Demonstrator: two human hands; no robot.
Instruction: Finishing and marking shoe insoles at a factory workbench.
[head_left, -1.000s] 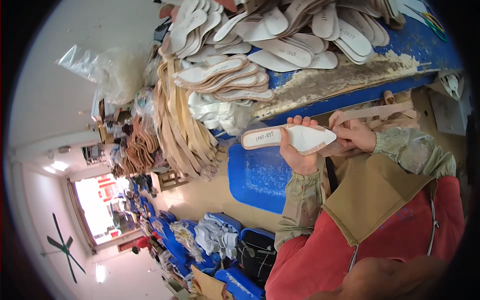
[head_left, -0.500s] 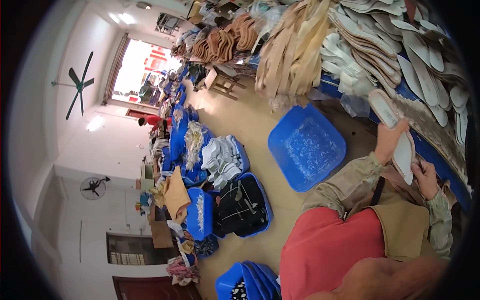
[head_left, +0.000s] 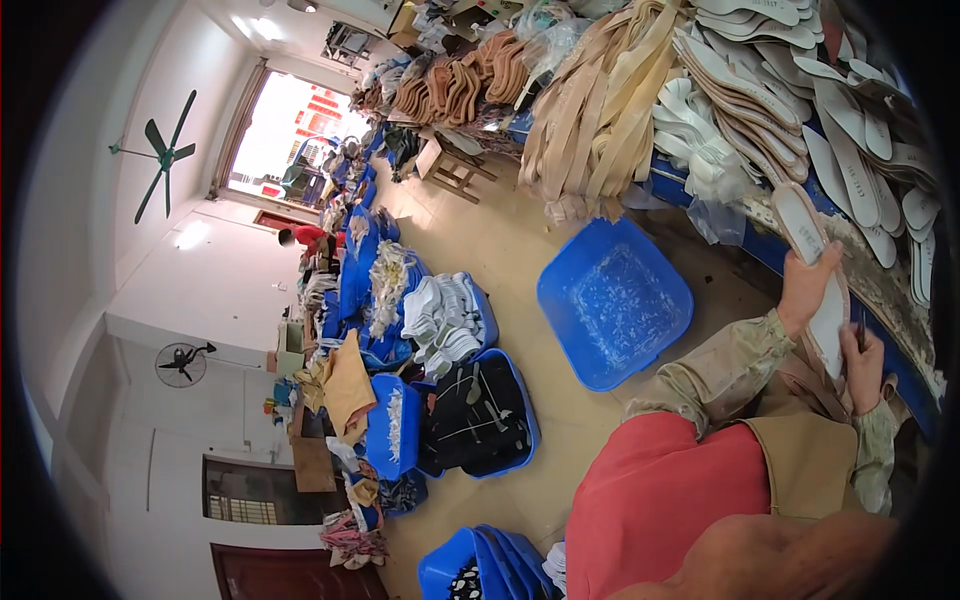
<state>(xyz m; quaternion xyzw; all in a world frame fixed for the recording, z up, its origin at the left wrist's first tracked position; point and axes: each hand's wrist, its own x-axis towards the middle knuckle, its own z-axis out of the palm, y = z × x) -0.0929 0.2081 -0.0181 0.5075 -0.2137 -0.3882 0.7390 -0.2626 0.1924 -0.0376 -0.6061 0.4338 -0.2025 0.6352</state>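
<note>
While gripping one white insole (head_left: pixel 822 270), left hand (head_left: pixel 808 290); right hand (head_left: pixel 862 365) pinching a small tool (head_left: pixel 858 333).

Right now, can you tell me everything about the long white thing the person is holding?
It is a white shoe insole, long, flat and thin, rounded at both ends, with a tan rim near its top end. It looks like stiff board or foam. It stands nearly upright, tilted a little, beside the blue workbench. The left hand grips its middle, and the right hand touches its lower end, holding a small dark tool.
</note>
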